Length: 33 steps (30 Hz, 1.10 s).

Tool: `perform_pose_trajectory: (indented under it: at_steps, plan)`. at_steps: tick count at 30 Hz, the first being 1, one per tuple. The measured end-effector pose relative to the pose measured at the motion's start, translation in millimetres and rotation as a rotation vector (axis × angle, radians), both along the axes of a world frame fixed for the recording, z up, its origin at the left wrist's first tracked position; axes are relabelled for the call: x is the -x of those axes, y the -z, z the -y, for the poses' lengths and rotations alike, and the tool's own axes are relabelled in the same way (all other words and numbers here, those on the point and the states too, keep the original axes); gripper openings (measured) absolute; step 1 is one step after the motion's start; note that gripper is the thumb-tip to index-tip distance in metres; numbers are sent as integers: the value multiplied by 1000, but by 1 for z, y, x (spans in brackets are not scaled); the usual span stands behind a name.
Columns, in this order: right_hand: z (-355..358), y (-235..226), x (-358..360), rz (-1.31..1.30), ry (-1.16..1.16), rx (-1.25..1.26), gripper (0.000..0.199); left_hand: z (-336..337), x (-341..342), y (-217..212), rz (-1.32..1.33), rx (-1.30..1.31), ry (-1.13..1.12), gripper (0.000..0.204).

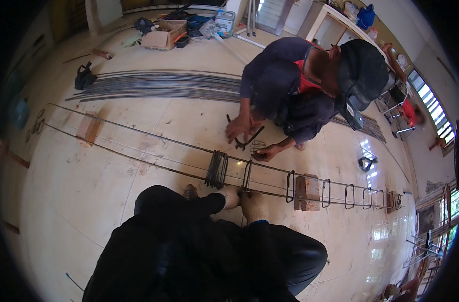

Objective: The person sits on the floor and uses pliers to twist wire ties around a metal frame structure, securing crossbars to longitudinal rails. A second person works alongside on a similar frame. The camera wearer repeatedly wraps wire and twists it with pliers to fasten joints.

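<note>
Steel stirrup point(248, 173), apparently being fastened.
Left hand point(231, 198) and right hand point(253, 206) meet at near rebar point(272, 194), finger grip indiscernible; next likely needs squareness. Stirrup bundle point(217, 169): eleven o'clock.

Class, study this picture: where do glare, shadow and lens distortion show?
In the head view, glare whitens patches of the glossy floor at right, and a slatted window is very bright; the wearer's black clothing loses detail, while the pale-gloved right hand stands out; fisheye distortion bends straight edges toward the black rim.
</note>
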State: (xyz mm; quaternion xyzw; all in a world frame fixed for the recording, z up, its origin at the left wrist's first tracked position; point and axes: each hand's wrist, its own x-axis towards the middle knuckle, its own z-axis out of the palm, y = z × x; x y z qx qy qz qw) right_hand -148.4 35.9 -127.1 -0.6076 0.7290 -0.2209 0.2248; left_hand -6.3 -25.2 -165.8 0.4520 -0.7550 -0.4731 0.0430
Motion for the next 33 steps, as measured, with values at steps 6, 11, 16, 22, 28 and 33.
perform_pose_trajectory:
  at_steps: [6, 11, 16, 22, 28, 33]
  plan:
    - [-1, -47, -6, -35, 161, -51, 43, -4, 10, 18, 11, 182, -57, 37]
    - [4, -16, 6, 187, 260, 126, 35, -5, -6, 15, 140, 501, 164, 36]
    - [7, 0, 13, 247, 466, 128, 35, -1, 3, -18, 75, 99, -64, 29]
    - [-8, 2, 0, 263, 498, 101, 35, 22, -10, -16, 136, 291, 45, 30]
    - [-27, -12, -48, -12, 313, -316, 32, 9, 9, -76, 190, 299, -98, 41]
    - [-15, 54, -45, -308, -166, -167, 27, 3, 24, -103, 289, 504, 197, 46]
